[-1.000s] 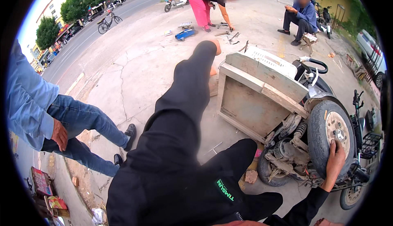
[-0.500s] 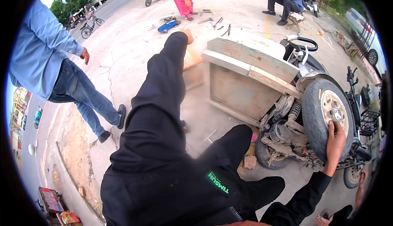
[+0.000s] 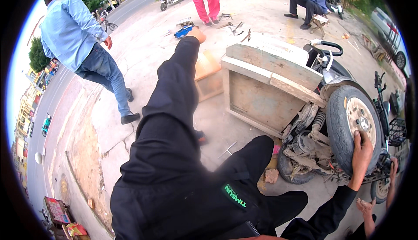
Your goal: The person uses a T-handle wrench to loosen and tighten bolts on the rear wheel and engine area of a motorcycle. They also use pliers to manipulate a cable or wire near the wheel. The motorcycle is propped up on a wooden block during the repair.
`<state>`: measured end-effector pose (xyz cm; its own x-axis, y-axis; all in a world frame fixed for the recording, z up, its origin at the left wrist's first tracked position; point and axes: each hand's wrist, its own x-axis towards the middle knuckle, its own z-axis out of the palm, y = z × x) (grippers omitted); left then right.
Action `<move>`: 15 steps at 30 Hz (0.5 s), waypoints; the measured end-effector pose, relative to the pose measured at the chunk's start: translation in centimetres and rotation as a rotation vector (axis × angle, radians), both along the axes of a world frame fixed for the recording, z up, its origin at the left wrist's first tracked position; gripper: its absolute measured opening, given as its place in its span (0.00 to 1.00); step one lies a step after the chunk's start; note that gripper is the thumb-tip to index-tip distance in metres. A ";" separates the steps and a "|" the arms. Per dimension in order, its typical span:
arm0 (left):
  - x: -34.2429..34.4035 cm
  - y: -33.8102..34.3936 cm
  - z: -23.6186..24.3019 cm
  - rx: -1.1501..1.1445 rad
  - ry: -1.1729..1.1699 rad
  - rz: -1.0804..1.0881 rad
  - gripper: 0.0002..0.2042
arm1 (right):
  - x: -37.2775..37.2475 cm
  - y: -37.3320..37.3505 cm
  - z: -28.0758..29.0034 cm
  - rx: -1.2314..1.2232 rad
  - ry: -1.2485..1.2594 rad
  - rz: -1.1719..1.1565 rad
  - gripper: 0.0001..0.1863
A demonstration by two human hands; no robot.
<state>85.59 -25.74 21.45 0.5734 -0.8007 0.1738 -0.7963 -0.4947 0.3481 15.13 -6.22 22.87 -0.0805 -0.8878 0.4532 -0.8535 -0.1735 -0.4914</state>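
Note:
A three-wheeled vehicle lies tipped on its side, its worn grey tyre (image 3: 342, 129) and beige wheel rim (image 3: 355, 114) turned up toward me. My right hand (image 3: 363, 151) grips this wheel at its near edge, fingers reaching over the rim below the hub nut. Muddy suspension parts with a coil spring (image 3: 319, 120) sit beside the wheel. My left arm stretches far forward, and my left hand (image 3: 198, 34) appears small at its end, in front of a blue tool case (image 3: 183, 32). The left fingers are too small to make out.
The wooden-edged cargo box (image 3: 265, 96) stands on its side, with an orange box (image 3: 207, 72) beyond it. A cross wrench (image 3: 227, 150) and brick (image 3: 271, 175) lie nearby. Several hand tools (image 3: 237, 28) lie farther off. Another person's hands (image 3: 365, 207) show lower right; a person in blue (image 3: 80, 22) stands left.
The view has shifted, so most things sit farther right. The person in blue has moved. Another person's hands show more at lower right. My right hand stays on the wheel.

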 end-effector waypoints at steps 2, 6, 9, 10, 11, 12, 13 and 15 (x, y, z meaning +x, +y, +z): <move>-0.6 -0.2 0.4 -0.013 0.031 0.014 0.32 | -0.1 0.2 0.2 -0.003 0.005 -0.016 0.16; 1.7 -0.3 0.7 -0.035 -0.020 -0.008 0.34 | 0.1 0.1 0.2 -0.016 0.000 -0.001 0.16; 1.9 0.0 1.2 0.006 -0.105 -0.070 0.33 | -0.1 0.2 0.2 -0.011 -0.010 -0.002 0.16; 1.3 0.2 1.2 0.004 -0.095 -0.077 0.33 | -0.4 0.2 0.2 -0.009 -0.001 -0.007 0.16; 0.7 0.4 1.2 0.002 -0.084 -0.084 0.32 | -0.6 0.3 0.2 -0.007 0.009 -0.013 0.16; 1.2 0.7 1.2 -0.019 -0.038 -0.048 0.32 | -0.4 0.3 0.3 -0.002 0.009 -0.013 0.16; 1.6 1.0 1.2 -0.040 0.008 -0.012 0.31 | -0.2 0.3 0.4 0.003 0.010 -0.015 0.16; 2.6 1.3 1.1 -0.091 0.071 0.035 0.31 | 0.0 0.3 0.3 0.007 0.012 -0.013 0.16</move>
<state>88.17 -24.47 22.56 0.6139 -0.7628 0.2032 -0.7511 -0.4854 0.4474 15.12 -5.96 23.20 -0.0866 -0.8899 0.4478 -0.8614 -0.1589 -0.4824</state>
